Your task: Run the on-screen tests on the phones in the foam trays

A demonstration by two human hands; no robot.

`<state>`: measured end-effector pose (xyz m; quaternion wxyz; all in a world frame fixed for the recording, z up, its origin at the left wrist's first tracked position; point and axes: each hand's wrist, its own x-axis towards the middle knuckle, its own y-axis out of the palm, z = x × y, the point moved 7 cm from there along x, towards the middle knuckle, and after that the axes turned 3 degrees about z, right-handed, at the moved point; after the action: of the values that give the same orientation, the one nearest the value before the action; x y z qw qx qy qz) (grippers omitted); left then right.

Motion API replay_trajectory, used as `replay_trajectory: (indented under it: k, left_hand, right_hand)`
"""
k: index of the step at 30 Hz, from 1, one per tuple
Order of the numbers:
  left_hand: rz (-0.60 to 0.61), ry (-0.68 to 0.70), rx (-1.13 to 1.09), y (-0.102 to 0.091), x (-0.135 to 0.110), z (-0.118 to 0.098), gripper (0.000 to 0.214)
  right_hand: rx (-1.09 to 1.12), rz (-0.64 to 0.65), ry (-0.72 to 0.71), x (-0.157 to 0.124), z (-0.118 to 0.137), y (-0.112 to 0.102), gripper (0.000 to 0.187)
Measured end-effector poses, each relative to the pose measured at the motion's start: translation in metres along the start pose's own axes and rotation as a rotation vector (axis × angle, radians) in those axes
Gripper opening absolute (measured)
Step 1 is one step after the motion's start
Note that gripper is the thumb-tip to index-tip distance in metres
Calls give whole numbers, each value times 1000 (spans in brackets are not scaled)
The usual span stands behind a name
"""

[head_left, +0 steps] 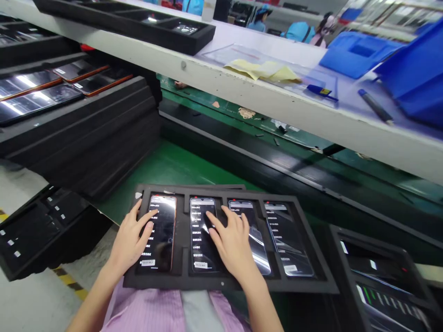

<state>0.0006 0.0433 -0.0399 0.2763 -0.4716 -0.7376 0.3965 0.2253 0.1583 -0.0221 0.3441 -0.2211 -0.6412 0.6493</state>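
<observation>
Several smartphones lie in the slots of a black foam tray (182, 191) in front of me, their dark screens lit with white text lists. My left hand (133, 237) is open over the leftmost smartphone (162, 240), its index finger at the screen's upper left. Fingers spread, my right hand (232, 237) reaches over the second smartphone (200, 244), index finger at its right side. That hand partly covers the third smartphone (259, 251). At the tray's right end, the fourth smartphone (287, 240) is uncovered by either hand.
Stacked black trays (79, 133) with orange-edged phones stand at left. Another phone tray (380, 267) sits at right. A white shelf (277, 106) crosses ahead, bearing yellow paper (261, 70), a marker (375, 106) and blue bins (360, 50). Other people work in the background.
</observation>
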Motion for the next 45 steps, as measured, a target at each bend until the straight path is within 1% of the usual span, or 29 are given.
replay_trajectory:
  k: [2, 3, 5, 7, 9, 12, 14, 17, 19, 21, 23, 26, 28, 30, 32, 34, 36, 38, 40, 42, 43, 45]
  left_hand:
    - [-8, 4, 5, -1, 0, 0, 45]
    - [-12, 4, 6, -1, 0, 0, 45]
    - [-14, 5, 5, 0, 0, 0, 46]
    - [-14, 4, -3, 0, 0, 1, 47]
    - [-16, 5, -14, 0, 0, 2, 49]
    - [-34, 4, -36, 0, 0, 4, 49]
    - [-40, -13, -53, 1, 1, 7, 49]
    - [-28, -41, -83, 3, 3, 8, 52]
    - [-31, -48, -118, 3, 2, 8, 52]
    - [-32, -72, -185, 4, -1, 11, 51]
    - [-9, -118, -294, 6, -8, 18, 54]
    - [84, -172, -452, 12, -22, 34, 64]
    - [161, -165, -485, 17, -30, 39, 69]
    - [192, -153, -473, 17, -35, 37, 70]
    - [168, -151, -452, 15, -37, 29, 66]
    - [126, -155, -442, 10, -38, 16, 62]
    - [111, -152, -443, 8, -38, 4, 62]
    - [108, -154, -443, 7, -38, -2, 63]
    - [109, -174, -449, 7, -38, 0, 65]
    - [114, -207, -479, 10, -39, 8, 69]
    - [121, -222, -494, 12, -38, 14, 71]
    - [149, -226, -505, 17, -38, 27, 76]
  right_hand:
    - [0, 12, -8, 2, 9, 1, 39]
    - [-5, 0, -5, 2, 8, -1, 39]
    - [-23, -51, 33, -3, -5, -7, 40]
    - [-56, -126, 137, -12, -31, -15, 43]
    - [-92, -196, 281, -24, -64, -22, 48]
    - [-121, -247, 470, -40, -109, -23, 57]
    - [-125, -232, 549, -46, -130, -18, 61]
    - [-108, -156, 590, -46, -148, -8, 60]
    - [-82, -144, 596, -48, -152, -7, 59]
    - [-38, -188, 611, -55, -155, -13, 59]
    - [28, -236, 632, -68, -159, -20, 56]
    - [114, -265, 668, -94, -167, -26, 50]
    - [150, -271, 697, -110, -172, -27, 49]
    - [178, -262, 714, -122, -174, -25, 49]
    - [199, -239, 717, -128, -173, -22, 49]
    - [214, -222, 713, -131, -172, -19, 49]
    - [216, -229, 715, -132, -171, -17, 49]
    - [197, -233, 721, -132, -173, -16, 50]
    - [153, -209, 714, -131, -173, -16, 52]
    - [82, -210, 692, -127, -168, -21, 53]
    - [47, -225, 661, -125, -163, -25, 51]
    - [2, -247, 535, -117, -142, -33, 40]
